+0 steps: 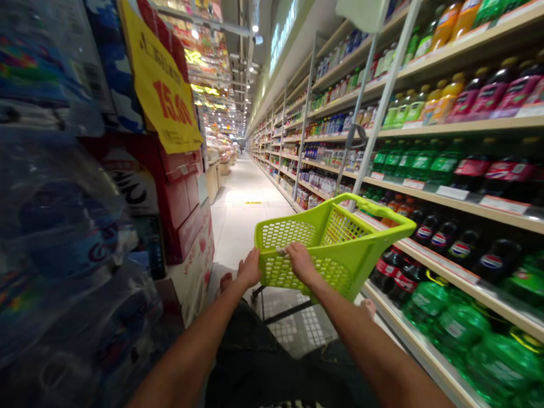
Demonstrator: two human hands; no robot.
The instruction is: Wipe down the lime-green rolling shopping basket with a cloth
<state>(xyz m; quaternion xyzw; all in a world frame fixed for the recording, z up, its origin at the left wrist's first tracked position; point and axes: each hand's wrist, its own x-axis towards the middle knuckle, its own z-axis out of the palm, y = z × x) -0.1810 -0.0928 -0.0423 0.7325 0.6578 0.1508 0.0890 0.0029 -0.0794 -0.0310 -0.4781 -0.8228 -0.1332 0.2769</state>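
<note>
A lime-green plastic shopping cart (361,266) with honeycomb-patterned walls stands at an angle in front of me, close to the shelves on the right. My left hand (250,267) grips its near left corner. Farther along the same near rim, my right hand (301,262) is closed over the edge, with the fingers curled round it. The part of the basket's inside that I can see shows only green mesh. Below it, dark frame bars and a wheel are partly visible between my legs.
Drink shelves (450,221) packed with bottles run along the right side. At left, close by, rise stacked red cartons (181,209) and plastic-wrapped bottles (63,226), with a yellow price sign (164,85) above. The pale tiled aisle (244,209) stretches ahead past display stands.
</note>
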